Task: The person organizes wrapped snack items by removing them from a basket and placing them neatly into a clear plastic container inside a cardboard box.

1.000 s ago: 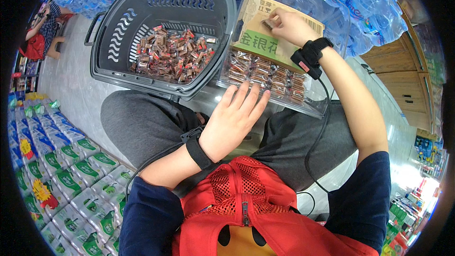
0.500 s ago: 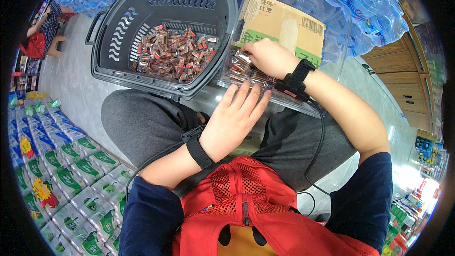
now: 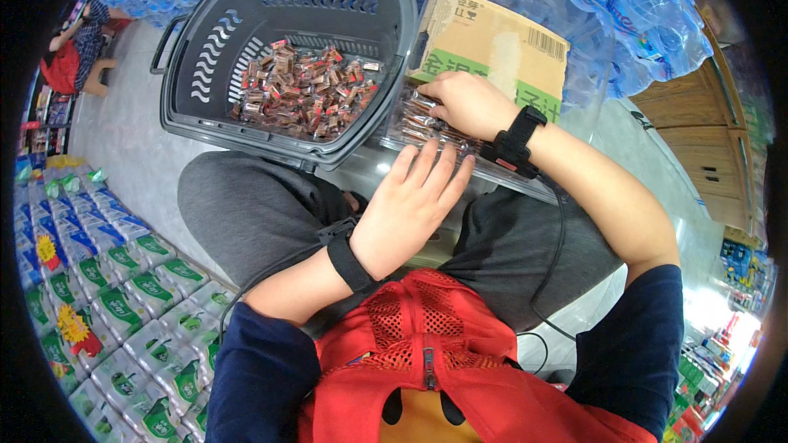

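Note:
A clear plastic bin (image 3: 593, 127) stands in front of me at the right, with small brown snack packets (image 3: 416, 125) in clear wrappers lined up at its near end. My right hand (image 3: 474, 108) reaches in over them, fingers curled down on a packet at the row's left; its fingertips are partly hidden. Stretched fingers of my left hand (image 3: 408, 207) rest at the bin's near edge, beside the row. To the left, a dark grey basket (image 3: 180, 107) holds a loose heap of similar packets (image 3: 308, 92) with red marks.
A cardboard piece (image 3: 492, 29) lies in the bin behind the packets. Shrink-wrapped water bottles (image 3: 657, 29) are stacked behind. Packs of green-and-white goods (image 3: 123, 312) cover the left floor. A wooden cabinet (image 3: 694, 139) stands right. Another person (image 3: 74, 57) sits far left.
Both hands stay nearly in place. My right fingers have shifted slightly over the row of packets, and the whole view has moved a little.

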Available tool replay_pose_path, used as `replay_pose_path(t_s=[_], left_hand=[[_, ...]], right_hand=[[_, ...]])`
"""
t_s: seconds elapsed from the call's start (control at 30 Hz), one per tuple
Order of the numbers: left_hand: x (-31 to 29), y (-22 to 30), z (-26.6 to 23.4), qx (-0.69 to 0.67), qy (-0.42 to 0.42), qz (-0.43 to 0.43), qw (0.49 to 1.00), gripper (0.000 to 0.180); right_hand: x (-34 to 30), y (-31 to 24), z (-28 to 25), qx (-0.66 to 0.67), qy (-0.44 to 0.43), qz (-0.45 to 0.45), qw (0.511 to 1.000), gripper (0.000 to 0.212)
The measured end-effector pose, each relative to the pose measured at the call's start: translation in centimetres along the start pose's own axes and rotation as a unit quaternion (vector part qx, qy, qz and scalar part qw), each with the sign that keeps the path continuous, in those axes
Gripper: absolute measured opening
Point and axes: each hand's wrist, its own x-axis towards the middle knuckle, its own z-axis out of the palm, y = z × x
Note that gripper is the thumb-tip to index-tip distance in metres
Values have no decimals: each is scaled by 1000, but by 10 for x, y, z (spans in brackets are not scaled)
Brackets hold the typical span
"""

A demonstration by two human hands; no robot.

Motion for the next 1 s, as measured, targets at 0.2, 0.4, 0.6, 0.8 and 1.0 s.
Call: replay_pose_path(t_s=[0.2,0.4,0.6,0.8,1.0], left_hand=[[5,-19,-21,-164,-20,19,986,49],[3,-83,-47,-255,110,-131,952,26],[3,-175,-48,-390,11,-308,868,23],[-3,-314,39,-326,-191,-443,813,34],[-26,-393,130,-110,-423,-381,815,33]], right_hand=[[-10,-11,-5,-55,-12,19,998,37],[-10,3,-1,-63,2,-5,998,34],[-12,10,4,-47,31,-12,998,29],[0,14,5,9,41,-48,998,29],[2,4,-1,48,-16,-26,998,41]])
